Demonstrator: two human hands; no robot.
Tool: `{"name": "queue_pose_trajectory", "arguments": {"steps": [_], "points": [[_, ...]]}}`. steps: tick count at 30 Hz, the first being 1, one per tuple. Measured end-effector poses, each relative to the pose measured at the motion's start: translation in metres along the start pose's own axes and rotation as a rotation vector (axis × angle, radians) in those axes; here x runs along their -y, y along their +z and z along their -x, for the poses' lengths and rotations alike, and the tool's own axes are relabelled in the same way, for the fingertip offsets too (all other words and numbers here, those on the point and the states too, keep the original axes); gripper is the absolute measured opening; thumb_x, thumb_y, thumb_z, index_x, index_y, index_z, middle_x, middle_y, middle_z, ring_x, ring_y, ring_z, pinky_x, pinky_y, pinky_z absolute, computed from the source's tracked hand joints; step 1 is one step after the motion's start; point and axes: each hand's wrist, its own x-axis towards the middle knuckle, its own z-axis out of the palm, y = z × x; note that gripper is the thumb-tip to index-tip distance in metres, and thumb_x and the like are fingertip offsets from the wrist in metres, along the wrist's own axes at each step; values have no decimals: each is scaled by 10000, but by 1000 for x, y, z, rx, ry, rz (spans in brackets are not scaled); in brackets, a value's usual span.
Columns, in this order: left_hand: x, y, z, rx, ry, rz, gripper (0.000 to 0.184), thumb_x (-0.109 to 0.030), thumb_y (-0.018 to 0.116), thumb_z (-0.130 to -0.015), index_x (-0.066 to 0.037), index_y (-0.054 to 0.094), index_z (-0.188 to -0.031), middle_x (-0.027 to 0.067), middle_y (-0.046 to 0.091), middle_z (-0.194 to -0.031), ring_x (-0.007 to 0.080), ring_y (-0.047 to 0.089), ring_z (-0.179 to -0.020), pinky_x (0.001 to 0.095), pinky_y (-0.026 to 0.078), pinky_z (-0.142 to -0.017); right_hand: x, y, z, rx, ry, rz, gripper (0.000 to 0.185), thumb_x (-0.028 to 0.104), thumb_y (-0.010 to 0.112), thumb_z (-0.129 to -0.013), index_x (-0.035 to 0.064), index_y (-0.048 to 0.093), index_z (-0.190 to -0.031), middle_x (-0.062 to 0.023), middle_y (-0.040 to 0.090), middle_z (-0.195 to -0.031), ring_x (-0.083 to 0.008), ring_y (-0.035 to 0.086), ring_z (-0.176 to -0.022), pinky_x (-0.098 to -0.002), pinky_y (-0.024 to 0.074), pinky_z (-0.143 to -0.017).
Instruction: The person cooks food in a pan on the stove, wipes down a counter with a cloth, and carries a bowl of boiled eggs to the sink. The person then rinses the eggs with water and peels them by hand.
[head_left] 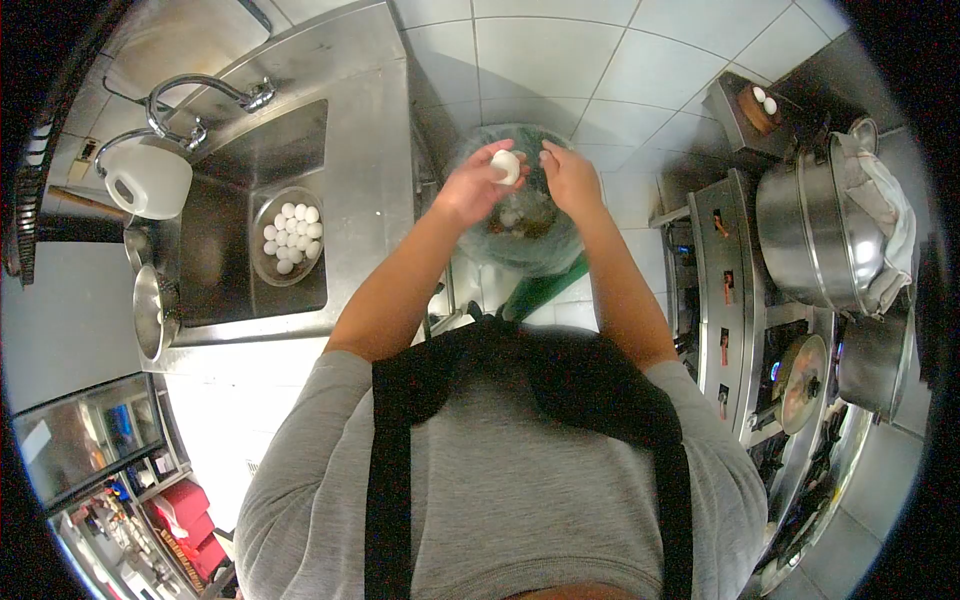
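In the head view my left hand (472, 188) holds a white egg (505, 167) between its fingers, above a bin lined with a clear plastic bag (545, 262). A short way to the right, my right hand (572, 182) is closed, thumb and fingertips drawn together. Whether anything small sits in that pinch cannot be made out. Dark scraps (528, 226) lie at the bottom of the bag. Over in the sink basin (215, 275), a bowl (262, 262) contains several white eggs (290, 234).
A chrome faucet (215, 85) and a white plastic jug (150, 182) are by the sink, with a metal bowl (152, 312) at its edge. To the right, a gas stove (735, 300) carries a large steel pot (800, 230) and a pan (803, 385); blue flames show.
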Motion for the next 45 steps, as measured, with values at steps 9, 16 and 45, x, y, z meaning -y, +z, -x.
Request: {"name": "queue_pose_trajectory", "arguments": {"steps": [9, 16, 45], "points": [[6, 0, -4, -53, 64, -221, 447, 32, 498, -768, -52, 423, -1200, 105, 525, -1101, 241, 545, -990, 366, 454, -853, 36, 4, 1, -125, -17, -279, 144, 163, 544, -798, 28, 587, -817, -160, 597, -795, -338, 574, -747, -399, 451, -643], [5, -2, 0, -147, -33, 121, 375, -74, 503, -838, -100, 405, -1199, 104, 543, -1044, 257, 559, -931, 417, 440, -845, 9, 6, 4, -152, -57, -121, 146, 166, 547, -803, 32, 585, -845, -156, 597, -790, -334, 574, -741, -401, 451, -647], [5, 8, 23, -105, 353, -1087, 821, 93, 655, -636, -127, 236, -1307, 124, 549, -1117, 200, 538, -986, 297, 448, -819, 35, -17, 1, 214, -54, -456, 211, 148, 657, -739, 62, 636, -931, -63, 595, -843, -153, 581, -728, -271, 468, -664]]}}
